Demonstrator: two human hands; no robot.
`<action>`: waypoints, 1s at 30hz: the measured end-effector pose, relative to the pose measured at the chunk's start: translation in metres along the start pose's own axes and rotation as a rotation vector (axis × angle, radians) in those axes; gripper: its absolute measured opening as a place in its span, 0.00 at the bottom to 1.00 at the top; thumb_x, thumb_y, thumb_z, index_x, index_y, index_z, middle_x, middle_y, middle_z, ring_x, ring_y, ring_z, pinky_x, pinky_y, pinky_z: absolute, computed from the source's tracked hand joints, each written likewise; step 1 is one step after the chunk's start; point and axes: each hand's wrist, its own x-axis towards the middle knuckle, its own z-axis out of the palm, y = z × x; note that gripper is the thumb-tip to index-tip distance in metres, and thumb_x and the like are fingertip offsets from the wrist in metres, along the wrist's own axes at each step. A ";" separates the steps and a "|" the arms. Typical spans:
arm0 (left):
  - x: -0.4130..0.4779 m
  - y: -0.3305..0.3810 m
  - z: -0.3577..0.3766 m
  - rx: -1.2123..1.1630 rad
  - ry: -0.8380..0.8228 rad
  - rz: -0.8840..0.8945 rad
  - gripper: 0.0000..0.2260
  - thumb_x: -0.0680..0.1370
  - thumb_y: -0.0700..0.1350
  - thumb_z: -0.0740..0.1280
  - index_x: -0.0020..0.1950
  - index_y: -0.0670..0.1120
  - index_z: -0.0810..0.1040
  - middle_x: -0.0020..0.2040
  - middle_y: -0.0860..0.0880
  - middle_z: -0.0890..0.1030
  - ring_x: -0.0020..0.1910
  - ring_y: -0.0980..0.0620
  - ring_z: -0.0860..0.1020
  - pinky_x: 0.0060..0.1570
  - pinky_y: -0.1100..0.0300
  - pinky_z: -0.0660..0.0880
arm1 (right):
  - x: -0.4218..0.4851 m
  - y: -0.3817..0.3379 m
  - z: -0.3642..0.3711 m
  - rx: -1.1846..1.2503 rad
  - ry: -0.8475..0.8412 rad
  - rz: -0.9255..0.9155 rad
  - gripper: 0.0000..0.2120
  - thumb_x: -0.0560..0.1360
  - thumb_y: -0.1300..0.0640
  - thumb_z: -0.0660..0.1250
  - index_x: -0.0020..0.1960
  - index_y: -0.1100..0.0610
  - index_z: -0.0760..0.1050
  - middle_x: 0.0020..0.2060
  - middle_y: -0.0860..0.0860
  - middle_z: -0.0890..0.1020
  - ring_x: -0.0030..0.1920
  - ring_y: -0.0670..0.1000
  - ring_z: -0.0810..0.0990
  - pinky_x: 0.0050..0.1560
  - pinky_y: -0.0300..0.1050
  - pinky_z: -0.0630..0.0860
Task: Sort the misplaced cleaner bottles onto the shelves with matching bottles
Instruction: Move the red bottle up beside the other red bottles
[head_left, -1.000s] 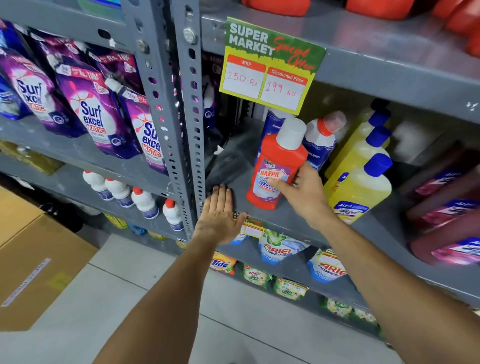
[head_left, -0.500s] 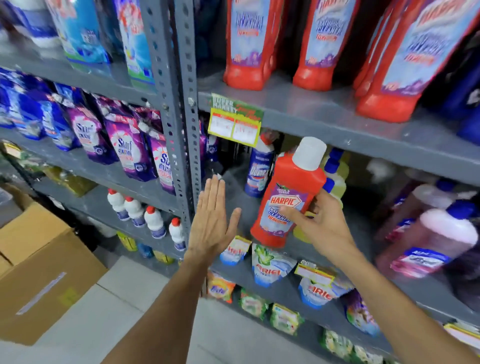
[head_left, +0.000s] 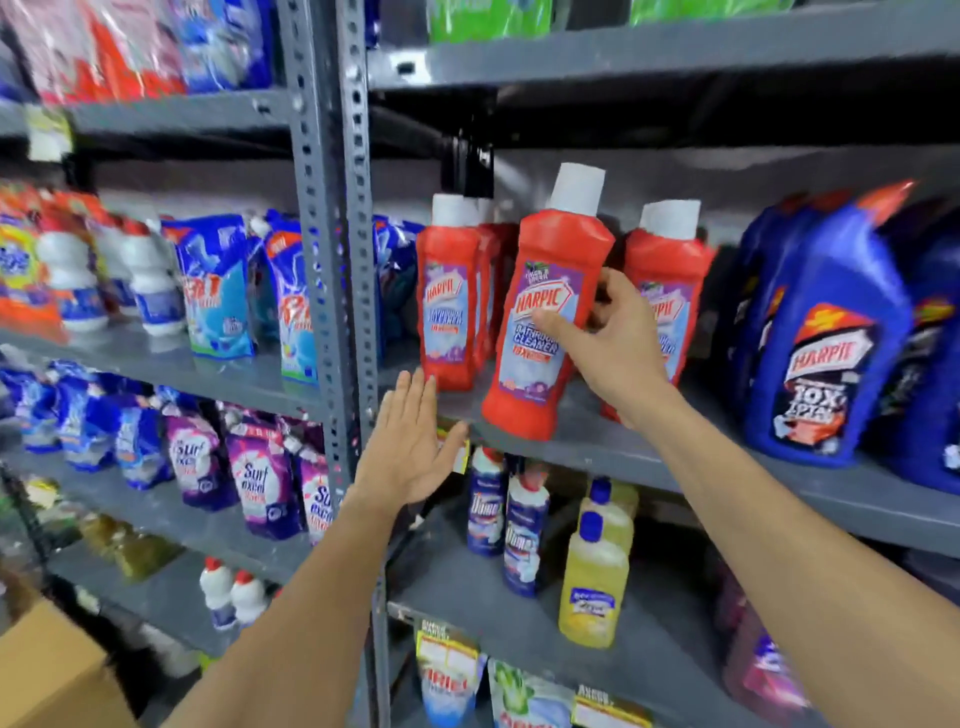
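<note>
Red plastic, with a white cap: that is the bottle (head_left: 545, 317) held by the right hand (head_left: 618, 338). The thumb is laid across the front label and the fingers are wrapped round the far side, so the hand is closed on the bottle. The bottle is tipped a little, with its top leaning to the right. Its bottom is at the front edge of the grey shelf (head_left: 587, 441), but it cannot be told if it is touching.

Just left of the held bottle, more red bottles (head_left: 449, 301) are stood in a row on the same shelf. Just behind the hand, on its right, another group of red ones (head_left: 670, 280) is seen. Further right, big blue bottles (head_left: 826, 343) are lined up.

Below the grip, on the next shelf down, yellow bottles (head_left: 595, 577) and small dark blue ones (head_left: 524, 535) are kept.

The left hand (head_left: 410, 447) is held flat and open, with the fingers straight. Nothing is held in it. It is found lower and to the left of the grip, in front of the shelf edge beside the grey post (head_left: 332, 260).
</note>
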 end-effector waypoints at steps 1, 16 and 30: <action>0.002 -0.001 0.002 0.010 -0.043 -0.010 0.34 0.83 0.60 0.50 0.81 0.40 0.46 0.82 0.42 0.46 0.81 0.46 0.42 0.79 0.50 0.40 | 0.009 0.002 0.002 -0.036 0.015 -0.007 0.24 0.70 0.56 0.79 0.62 0.56 0.74 0.54 0.48 0.85 0.52 0.46 0.86 0.55 0.50 0.83; 0.007 -0.013 0.023 0.001 0.039 0.036 0.34 0.82 0.63 0.47 0.80 0.40 0.54 0.81 0.42 0.56 0.81 0.44 0.47 0.78 0.50 0.41 | 0.010 0.078 0.021 -0.130 -0.129 0.156 0.53 0.60 0.70 0.82 0.77 0.49 0.60 0.61 0.44 0.78 0.61 0.48 0.81 0.61 0.49 0.81; 0.005 -0.015 0.026 -0.036 0.063 0.040 0.34 0.81 0.64 0.44 0.78 0.42 0.59 0.79 0.43 0.60 0.81 0.45 0.47 0.78 0.51 0.40 | -0.002 0.104 0.034 -0.145 -0.014 0.231 0.41 0.73 0.69 0.74 0.79 0.54 0.58 0.71 0.57 0.74 0.67 0.53 0.78 0.66 0.46 0.75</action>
